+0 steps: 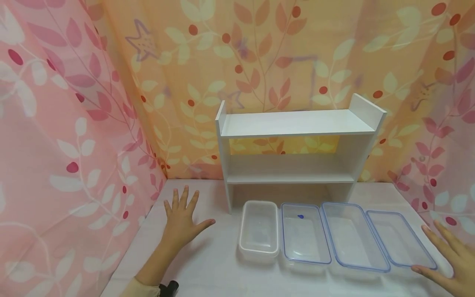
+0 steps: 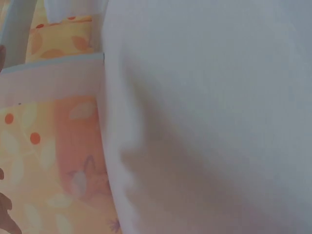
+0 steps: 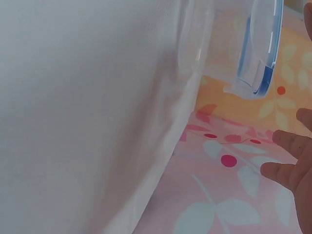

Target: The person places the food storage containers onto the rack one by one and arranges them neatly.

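Note:
In the head view my left hand (image 1: 183,222) is spread above the white table, left of the containers, holding nothing. At the right edge my right hand (image 1: 450,255), partly cut off, has its fingers spread beside the rightmost container and holds nothing. Several clear plastic containers stand in a row: one with a white rim (image 1: 259,229), then a blue-rimmed one with a small blue mark (image 1: 306,235), a larger blue-rimmed one (image 1: 354,237) and another blue-rimmed one (image 1: 400,241). The right wrist view shows spread fingers (image 3: 287,144) near a blue-edged container (image 3: 265,53).
A white two-tier shelf (image 1: 289,169) stands behind the containers at the back of the table (image 1: 215,272). Floral curtains surround the table, pink (image 1: 92,177) at the left and orange (image 1: 178,82) behind. A dark strap device (image 1: 168,288) is on my left wrist.

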### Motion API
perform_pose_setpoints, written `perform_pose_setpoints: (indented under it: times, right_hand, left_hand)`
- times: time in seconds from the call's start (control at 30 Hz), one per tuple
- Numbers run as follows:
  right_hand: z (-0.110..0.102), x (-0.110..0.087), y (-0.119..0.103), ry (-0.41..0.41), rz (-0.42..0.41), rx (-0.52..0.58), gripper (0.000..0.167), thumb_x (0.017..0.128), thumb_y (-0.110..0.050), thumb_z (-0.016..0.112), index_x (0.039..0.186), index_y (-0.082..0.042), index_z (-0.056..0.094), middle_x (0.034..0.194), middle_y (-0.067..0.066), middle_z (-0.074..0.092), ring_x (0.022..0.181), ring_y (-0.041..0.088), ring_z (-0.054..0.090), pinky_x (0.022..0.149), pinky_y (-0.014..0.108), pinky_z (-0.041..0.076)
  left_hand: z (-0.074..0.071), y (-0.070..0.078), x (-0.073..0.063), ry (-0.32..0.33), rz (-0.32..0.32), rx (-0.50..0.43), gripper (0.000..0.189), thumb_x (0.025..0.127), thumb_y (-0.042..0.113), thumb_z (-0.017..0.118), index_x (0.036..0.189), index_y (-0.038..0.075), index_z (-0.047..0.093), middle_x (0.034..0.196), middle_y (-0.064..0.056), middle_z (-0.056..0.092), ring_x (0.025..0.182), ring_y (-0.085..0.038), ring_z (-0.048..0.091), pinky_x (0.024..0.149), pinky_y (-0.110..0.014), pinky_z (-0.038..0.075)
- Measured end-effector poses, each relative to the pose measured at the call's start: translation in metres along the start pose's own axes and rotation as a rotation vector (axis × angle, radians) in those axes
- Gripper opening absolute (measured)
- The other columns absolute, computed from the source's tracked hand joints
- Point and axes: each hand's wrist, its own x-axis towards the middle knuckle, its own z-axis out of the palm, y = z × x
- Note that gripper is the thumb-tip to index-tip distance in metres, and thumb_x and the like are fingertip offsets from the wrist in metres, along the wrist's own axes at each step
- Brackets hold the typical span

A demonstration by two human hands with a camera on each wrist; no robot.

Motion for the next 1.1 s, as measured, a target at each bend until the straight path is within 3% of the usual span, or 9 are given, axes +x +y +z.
perform_pose_setpoints:
  times: [0.17, 0.37, 0.63, 0.77, 0.87, 0.97, 1.1]
  right_hand:
    - [0.001, -0.003, -0.005, -0.040, 0.074, 0.051, 0.126, 0.044, -0.025, 0.101, 0.155, -0.008, 0.044, 0.169, 0.016, 0.022, 0.147, 0.059, 0.019, 0.121, 0.062, -0.001]
    - [0.002, -0.006, -0.009, -0.105, 0.160, 0.085, 0.125, 0.055, -0.018, 0.099, 0.161, -0.012, 0.033, 0.171, 0.016, 0.014, 0.152, 0.054, 0.009, 0.114, 0.073, -0.008]
    - [0.005, -0.010, -0.008, -0.109, 0.209, 0.110, 0.123, 0.061, -0.015, 0.098, 0.163, -0.013, 0.029, 0.171, 0.017, 0.012, 0.156, 0.045, 0.004, 0.114, 0.072, -0.010]
    - [0.006, -0.011, -0.007, -0.105, 0.233, 0.101, 0.123, 0.062, -0.017, 0.098, 0.163, -0.014, 0.028, 0.171, 0.014, 0.012, 0.158, 0.018, -0.001, 0.115, 0.072, -0.009]
    - [0.006, -0.011, -0.007, -0.103, 0.241, 0.098, 0.124, 0.062, -0.017, 0.098, 0.163, -0.015, 0.027, 0.171, 0.015, 0.012, 0.151, -0.006, -0.004, 0.116, 0.070, -0.009]
    - [0.007, -0.011, -0.007, -0.101, 0.249, 0.107, 0.124, 0.063, -0.016, 0.098, 0.164, -0.015, 0.026, 0.170, 0.015, 0.012, 0.148, -0.011, -0.004, 0.116, 0.070, -0.009]
    - [0.009, -0.013, -0.006, -0.083, 0.247, 0.128, 0.122, 0.063, -0.011, 0.097, 0.163, -0.015, 0.027, 0.170, -0.012, 0.011, 0.147, -0.014, 0.001, 0.123, 0.044, -0.010]
  left_hand:
    - [0.005, 0.012, 0.005, 0.000, -0.027, -0.138, 0.110, 0.074, 0.077, 0.073, 0.158, 0.014, 0.041, 0.167, -0.020, 0.027, 0.153, -0.052, 0.011, 0.112, -0.082, 0.010]
    - [0.013, 0.022, 0.010, 0.010, -0.052, -0.257, 0.105, 0.076, 0.067, 0.080, 0.157, 0.010, 0.042, 0.166, -0.019, 0.030, 0.153, -0.050, 0.015, 0.112, -0.080, 0.015]
    - [0.020, 0.033, 0.016, 0.026, -0.111, -0.462, 0.099, 0.079, 0.055, 0.084, 0.156, 0.008, 0.042, 0.164, -0.017, 0.034, 0.153, -0.046, 0.023, 0.119, -0.069, 0.021]
    - [0.023, 0.037, 0.018, 0.052, -0.144, -0.555, 0.095, 0.081, 0.049, 0.085, 0.155, 0.008, 0.044, 0.163, -0.013, 0.038, 0.152, -0.042, 0.028, 0.120, -0.063, 0.026]
    - [0.027, 0.040, 0.020, 0.070, -0.159, -0.609, 0.093, 0.081, 0.046, 0.086, 0.155, 0.008, 0.044, 0.163, -0.010, 0.039, 0.151, -0.036, 0.032, 0.121, -0.058, 0.028]
    - [0.032, 0.043, 0.022, 0.087, -0.174, -0.646, 0.091, 0.081, 0.043, 0.087, 0.154, 0.008, 0.045, 0.161, -0.010, 0.042, 0.150, -0.032, 0.036, 0.121, -0.054, 0.031]
    - [0.037, 0.049, 0.024, 0.128, -0.186, -0.687, 0.089, 0.081, 0.038, 0.088, 0.153, 0.007, 0.047, 0.158, -0.013, 0.046, 0.147, -0.034, 0.041, 0.119, -0.054, 0.034]
